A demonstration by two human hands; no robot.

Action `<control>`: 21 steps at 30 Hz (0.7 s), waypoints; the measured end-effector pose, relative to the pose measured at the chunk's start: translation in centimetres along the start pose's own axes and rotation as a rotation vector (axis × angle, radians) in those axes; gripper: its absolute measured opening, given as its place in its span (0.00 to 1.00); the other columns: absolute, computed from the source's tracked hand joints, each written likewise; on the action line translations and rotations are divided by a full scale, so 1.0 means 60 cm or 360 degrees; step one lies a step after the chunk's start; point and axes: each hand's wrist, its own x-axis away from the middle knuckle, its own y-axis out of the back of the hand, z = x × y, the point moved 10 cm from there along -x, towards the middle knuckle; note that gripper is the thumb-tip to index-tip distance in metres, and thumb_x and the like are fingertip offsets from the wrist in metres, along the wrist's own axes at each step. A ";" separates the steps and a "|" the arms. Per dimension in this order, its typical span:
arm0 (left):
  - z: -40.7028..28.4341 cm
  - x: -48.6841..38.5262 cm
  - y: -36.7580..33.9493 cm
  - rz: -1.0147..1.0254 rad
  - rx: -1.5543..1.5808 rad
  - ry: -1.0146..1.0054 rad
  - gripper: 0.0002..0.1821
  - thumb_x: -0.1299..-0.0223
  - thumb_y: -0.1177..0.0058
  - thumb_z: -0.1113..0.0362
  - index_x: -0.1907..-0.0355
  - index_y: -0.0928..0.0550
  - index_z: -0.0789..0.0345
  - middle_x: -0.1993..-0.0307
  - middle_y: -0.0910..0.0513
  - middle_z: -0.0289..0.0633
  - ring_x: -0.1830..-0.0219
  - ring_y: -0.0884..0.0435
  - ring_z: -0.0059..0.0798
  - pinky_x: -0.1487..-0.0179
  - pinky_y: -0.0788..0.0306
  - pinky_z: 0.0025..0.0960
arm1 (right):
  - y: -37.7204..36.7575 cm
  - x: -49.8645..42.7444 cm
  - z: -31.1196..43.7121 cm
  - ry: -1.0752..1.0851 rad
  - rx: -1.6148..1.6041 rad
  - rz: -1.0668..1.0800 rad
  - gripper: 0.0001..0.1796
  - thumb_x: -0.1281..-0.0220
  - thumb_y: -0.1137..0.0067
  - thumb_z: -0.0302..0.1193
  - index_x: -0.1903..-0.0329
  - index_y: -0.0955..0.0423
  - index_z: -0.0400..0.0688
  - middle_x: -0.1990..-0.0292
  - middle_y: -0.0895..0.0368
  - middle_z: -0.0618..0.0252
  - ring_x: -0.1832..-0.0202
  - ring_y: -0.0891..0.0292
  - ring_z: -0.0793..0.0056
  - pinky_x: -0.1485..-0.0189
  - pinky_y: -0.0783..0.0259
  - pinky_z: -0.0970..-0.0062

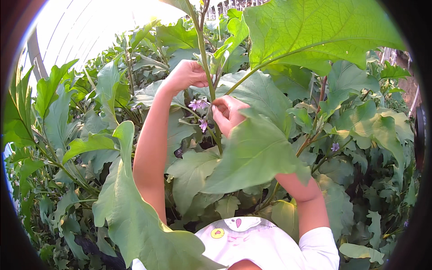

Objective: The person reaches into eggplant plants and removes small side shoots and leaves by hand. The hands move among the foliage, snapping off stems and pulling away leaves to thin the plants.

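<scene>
An eggplant plant's green stem point(201, 47) rises upright before me. My left hand point(192, 75) is at the stem's left side, its fingers curled in against it; whether they grip it is hard to tell. Lower and to the right, my right hand point(227, 113) has thumb and forefinger pinched together at the stem; anything thin between them is too small to make out. Purple eggplant flowers point(199, 104) hang just left of the stem, between the hands. Above my left hand a green calyx or bud point(212, 64) sits on the stem. A large leaf point(256, 152) covers part of my right forearm.
Dense eggplant foliage surrounds both arms. One broad leaf point(310, 33) spreads across the upper right, and another point(145, 219) stands close at the lower left. A reddish-brown branch point(305, 145) rises on the right. Greenhouse film point(84, 27) with curved ribs is at the upper left.
</scene>
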 end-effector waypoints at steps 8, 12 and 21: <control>-0.049 -0.012 -0.020 0.0270 -0.0460 0.0013 0.14 0.54 0.30 0.66 0.67 0.17 0.71 0.74 0.18 0.36 0.71 0.19 0.19 0.66 0.22 0.22 | -0.072 -0.025 -0.126 -0.0243 0.0311 -0.0040 0.12 0.46 0.37 0.30 0.58 0.22 0.42 0.66 0.17 0.56 0.65 0.19 0.59 0.60 0.27 0.65; -0.030 0.001 -0.004 0.0208 -0.0349 0.0147 0.14 0.51 0.32 0.66 0.63 0.17 0.71 0.65 0.16 0.40 0.64 0.17 0.23 0.59 0.20 0.25 | -0.086 -0.018 -0.114 -0.0251 0.0251 -0.0092 0.11 0.46 0.38 0.29 0.59 0.22 0.41 0.67 0.17 0.53 0.64 0.20 0.54 0.60 0.27 0.62; 0.166 0.074 -0.008 -0.0375 0.1517 0.0636 0.05 0.41 0.43 0.73 0.65 0.20 0.74 0.68 0.18 0.42 0.67 0.16 0.25 0.63 0.18 0.15 | -0.089 -0.010 -0.090 0.0038 0.0141 -0.0169 0.08 0.46 0.40 0.27 0.64 0.24 0.37 0.72 0.20 0.50 0.68 0.22 0.52 0.63 0.29 0.60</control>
